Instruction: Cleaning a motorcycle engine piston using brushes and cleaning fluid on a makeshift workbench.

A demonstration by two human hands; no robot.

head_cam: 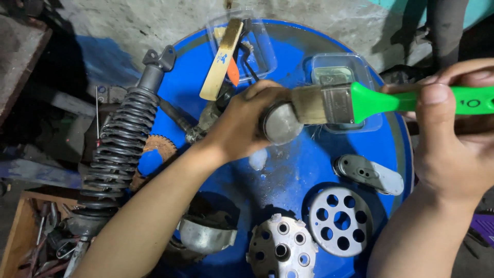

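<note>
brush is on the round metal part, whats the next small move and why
Probably sweep the green-handled brush across the face of the round metal part. The right hand has the bristles touching its edge, while the left hand holds it above the blue drum top.

Drum top (288,175) was bright blue, scuffed grey-white in the middle. Brush (370,103) had a vivid green handle, silver ferrule, tan-grey bristles. Round part (280,123) in the left hand (247,123) was dull grey metal. Spring (121,139) was dark grey with black coils. Two perforated discs (339,221) were silver-grey with round holes. Second brush (222,59) had a pale wood handle with a blue mark.
</note>
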